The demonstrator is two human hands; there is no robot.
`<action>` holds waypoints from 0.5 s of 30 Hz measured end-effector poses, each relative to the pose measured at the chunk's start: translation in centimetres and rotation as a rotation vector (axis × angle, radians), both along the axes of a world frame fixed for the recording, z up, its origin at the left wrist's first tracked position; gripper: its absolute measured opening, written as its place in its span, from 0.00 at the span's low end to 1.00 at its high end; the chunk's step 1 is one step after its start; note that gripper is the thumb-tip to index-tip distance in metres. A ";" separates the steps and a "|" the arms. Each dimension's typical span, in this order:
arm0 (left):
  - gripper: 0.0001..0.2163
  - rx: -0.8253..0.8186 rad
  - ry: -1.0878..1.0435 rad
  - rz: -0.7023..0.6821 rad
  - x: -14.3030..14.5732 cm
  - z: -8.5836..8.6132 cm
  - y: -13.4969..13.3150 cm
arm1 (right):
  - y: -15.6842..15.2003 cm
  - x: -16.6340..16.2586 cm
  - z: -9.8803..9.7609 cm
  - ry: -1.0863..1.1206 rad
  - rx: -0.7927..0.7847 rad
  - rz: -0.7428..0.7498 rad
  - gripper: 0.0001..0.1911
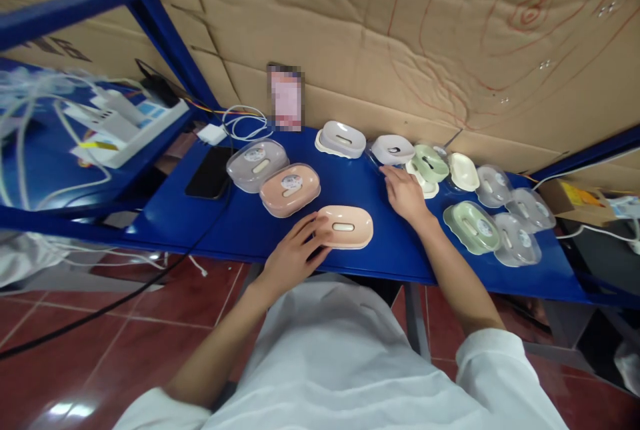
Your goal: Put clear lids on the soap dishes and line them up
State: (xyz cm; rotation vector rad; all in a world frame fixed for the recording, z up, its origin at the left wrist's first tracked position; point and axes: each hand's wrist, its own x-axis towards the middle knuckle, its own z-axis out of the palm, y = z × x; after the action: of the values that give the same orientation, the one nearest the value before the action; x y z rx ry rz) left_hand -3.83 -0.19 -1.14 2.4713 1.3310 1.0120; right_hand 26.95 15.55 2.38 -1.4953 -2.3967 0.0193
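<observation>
A peach soap dish (pixel 357 233) with a pale oval insert in its middle lies near the table's front edge. My left hand (pixel 295 253) grips its left end, fingers over the rim and thumb at the near side. Farther back, my right hand (pixel 406 195) reaches out with its fingers stretched, fingertips at a clear plastic lid (pixel 373 155) beside a lilac soap dish (pixel 393 149); whether they press on it is hard to see. A green dish (pixel 431 162) stands over a cream piece (pixel 424 183) just right of that hand.
Left of the peach dish are a pink lidded dish (pixel 290 191), a grey lidded dish (pixel 257 165) and a black phone (pixel 209 173). A lilac-grey dish (pixel 343 139) sits at the back. Several lidded dishes, one of them green (pixel 473 227), crowd the right. A power strip (pixel 145 133) with cables lies far left.
</observation>
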 end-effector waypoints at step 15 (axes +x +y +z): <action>0.12 -0.003 0.009 0.000 0.0 -0.1 0.0 | 2.0 -1.1 -1.2 -0.079 0.114 -0.139 0.31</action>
State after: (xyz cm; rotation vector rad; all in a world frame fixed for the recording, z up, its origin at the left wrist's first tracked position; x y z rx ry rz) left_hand -3.83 -0.17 -1.22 2.4765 1.3346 0.9985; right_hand 25.87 17.58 1.19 -1.6327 -2.3054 -0.2081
